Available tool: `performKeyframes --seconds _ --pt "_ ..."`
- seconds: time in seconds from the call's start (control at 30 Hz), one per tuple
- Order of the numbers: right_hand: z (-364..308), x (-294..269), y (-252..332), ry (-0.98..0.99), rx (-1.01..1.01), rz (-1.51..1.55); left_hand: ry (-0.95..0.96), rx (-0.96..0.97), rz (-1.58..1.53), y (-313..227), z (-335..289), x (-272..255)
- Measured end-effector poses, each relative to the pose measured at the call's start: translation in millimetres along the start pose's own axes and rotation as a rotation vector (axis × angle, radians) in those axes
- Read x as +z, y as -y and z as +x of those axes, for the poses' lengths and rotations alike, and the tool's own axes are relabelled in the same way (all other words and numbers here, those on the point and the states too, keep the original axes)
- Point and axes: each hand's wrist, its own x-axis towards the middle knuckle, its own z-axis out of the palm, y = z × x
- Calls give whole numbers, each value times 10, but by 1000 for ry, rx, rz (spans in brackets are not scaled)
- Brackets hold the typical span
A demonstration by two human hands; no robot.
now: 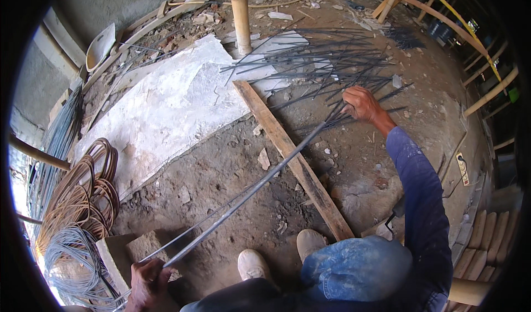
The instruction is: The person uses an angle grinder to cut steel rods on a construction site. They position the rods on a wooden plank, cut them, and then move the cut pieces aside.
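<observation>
We log 1 pair of bare hands, head cam. R hand [360,104]: fingers curled into a closed fist at upper ends of long metal rods [301,145], approx. centre-right of view. Exact finger contact partly hidden, so we can't tell how many pcs it has hold of. L hand [148,284]: lower L, fingers closed round the lower part of same rods; thumb side up. Rods run diag. between the 2 hands, one thicker than the other, gap b/w them widening toward L hand; they cross above a wooden plank [293,160] lying on the dirt floor.

Near R hand we see a loose pile of dark rods [326,52], scattered at mixed angles, part over a whitish sheet [166,113] on the ground. Bamboo pole [239,16] stands upright by the sheet.

Just beside L hand: grey-brown blocks [114,256]. Beyond these, at L, we note a grey wire coil [72,254] & rusty-brown coil [105,168], the latter overlapping sheet edge. 2 pale shoes [253,265] at btm ctr., one near the plank's lower end. Power strip [462,169] far R, cable attached.
</observation>
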Motion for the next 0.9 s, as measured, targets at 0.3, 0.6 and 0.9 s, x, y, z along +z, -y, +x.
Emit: performKeyframes --seconds 0.3,0.6,0.9 --pt "56 198 315 0 99 24 100 -252 -461 81 -252 235" --pt "204 229 408 44 106 32 94 -388 -542 124 -513 413" --pt "279 383 454 198 80 49 42 -743 -859 -86 -794 661"
